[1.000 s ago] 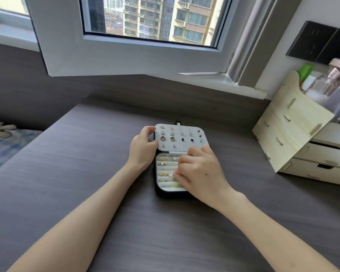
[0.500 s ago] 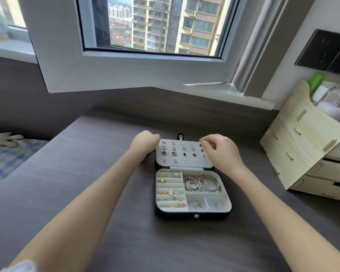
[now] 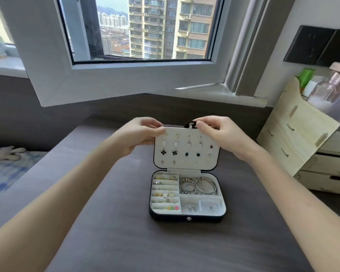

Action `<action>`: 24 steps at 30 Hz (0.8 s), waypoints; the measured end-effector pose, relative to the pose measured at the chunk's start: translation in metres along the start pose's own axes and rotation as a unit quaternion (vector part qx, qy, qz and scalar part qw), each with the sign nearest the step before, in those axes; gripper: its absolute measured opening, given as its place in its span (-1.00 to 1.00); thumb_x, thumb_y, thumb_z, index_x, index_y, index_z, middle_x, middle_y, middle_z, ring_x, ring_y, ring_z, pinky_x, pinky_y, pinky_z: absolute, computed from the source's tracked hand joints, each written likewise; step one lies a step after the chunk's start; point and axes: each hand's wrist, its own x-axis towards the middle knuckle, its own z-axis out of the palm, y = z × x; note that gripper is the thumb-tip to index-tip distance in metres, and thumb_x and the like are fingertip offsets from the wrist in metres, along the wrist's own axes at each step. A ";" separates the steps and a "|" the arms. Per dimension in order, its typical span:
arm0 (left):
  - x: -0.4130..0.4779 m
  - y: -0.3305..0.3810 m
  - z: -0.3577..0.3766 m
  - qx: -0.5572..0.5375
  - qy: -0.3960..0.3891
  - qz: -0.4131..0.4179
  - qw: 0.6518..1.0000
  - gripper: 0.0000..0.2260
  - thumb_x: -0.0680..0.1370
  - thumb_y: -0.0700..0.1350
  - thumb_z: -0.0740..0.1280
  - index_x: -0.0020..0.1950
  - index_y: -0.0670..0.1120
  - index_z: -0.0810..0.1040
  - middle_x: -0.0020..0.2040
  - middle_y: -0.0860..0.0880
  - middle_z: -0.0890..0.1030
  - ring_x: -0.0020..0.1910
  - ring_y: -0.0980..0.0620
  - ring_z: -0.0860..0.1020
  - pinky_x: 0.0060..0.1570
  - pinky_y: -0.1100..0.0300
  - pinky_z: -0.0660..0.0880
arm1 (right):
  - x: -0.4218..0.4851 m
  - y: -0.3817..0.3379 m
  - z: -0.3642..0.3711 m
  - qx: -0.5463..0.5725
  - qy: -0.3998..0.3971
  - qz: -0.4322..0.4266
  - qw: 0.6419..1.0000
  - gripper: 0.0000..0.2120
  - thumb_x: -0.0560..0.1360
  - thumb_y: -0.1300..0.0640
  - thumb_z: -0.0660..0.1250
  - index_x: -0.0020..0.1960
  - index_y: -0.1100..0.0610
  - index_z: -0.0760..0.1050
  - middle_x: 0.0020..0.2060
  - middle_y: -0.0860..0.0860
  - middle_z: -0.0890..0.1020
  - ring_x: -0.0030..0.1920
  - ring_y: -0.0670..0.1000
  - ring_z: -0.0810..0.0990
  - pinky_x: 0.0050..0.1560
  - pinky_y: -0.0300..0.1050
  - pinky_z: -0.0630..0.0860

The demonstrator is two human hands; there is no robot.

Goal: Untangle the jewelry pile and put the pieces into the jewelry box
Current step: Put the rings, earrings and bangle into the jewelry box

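Head cam: your left grip [image 3: 143,132] & right grip [image 3: 218,134] are both pinching top edge of lid [image 3: 186,154] on jewelry box [image 3: 165,217]. Prob. closing step; next is calling for folding lid onto front snap [image 3: 188,218].

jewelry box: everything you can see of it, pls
Small dark jewelry box, rounded corners, pale lining, open on the grey desk. Its lid is raised, panel studded with earrings, snap tab at the top edge; matching stud on the front wall. Base: slotted rows holding small pieces on the left, bangles back right, two small compartments front right. The left hand and right hand pinch the lid's top corners.
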 end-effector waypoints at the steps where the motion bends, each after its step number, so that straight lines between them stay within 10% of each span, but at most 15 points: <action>1: -0.012 0.002 0.002 0.030 0.012 0.035 0.999 -0.91 0.52 -0.14 0.38 0.00 -0.09 0.57 -0.10 -0.05 0.67 -0.07 0.05 0.64 -0.04 0.21 0.56 | -0.010 -0.004 -0.003 -0.002 -0.009 -0.022 1.000 -0.78 0.55 0.01 0.30 0.16 -0.02 0.57 -0.02 -0.16 0.64 -0.02 -0.23 0.57 -0.13 -0.39 0.52; 6: -0.068 -0.016 0.013 0.147 0.039 0.222 0.963 -0.81 0.44 -0.19 0.46 0.04 -0.11 0.61 -0.04 0.00 0.65 -0.06 0.13 0.63 -0.05 0.34 0.52 | -0.062 -0.007 0.009 -0.220 0.104 -0.229 0.943 -0.80 0.43 0.00 0.38 -0.01 0.04 0.64 -0.12 -0.12 0.68 -0.12 -0.07 0.63 -0.04 0.00 0.50; 11: -0.101 -0.062 0.028 0.298 0.079 0.369 0.877 -0.76 0.41 -0.17 0.45 0.07 -0.14 0.60 0.03 0.05 0.58 0.03 0.17 0.53 0.09 0.43 0.40 | -0.113 0.012 0.039 -0.373 0.186 -0.361 0.834 -0.93 0.41 0.17 0.37 -0.13 0.10 0.63 -0.20 -0.06 0.67 -0.25 0.03 0.60 -0.09 -0.02 0.43; 24: -0.113 -0.107 0.048 0.415 0.099 0.450 0.785 -0.72 0.53 -0.02 0.29 0.23 -0.01 0.46 0.11 0.00 0.42 0.09 -0.03 0.42 0.09 0.22 0.38 | -0.144 0.040 0.068 -0.440 0.198 -0.389 0.785 -0.87 0.39 0.23 0.38 -0.07 0.16 0.60 -0.13 0.05 0.63 -0.21 0.11 0.58 0.01 0.00 0.45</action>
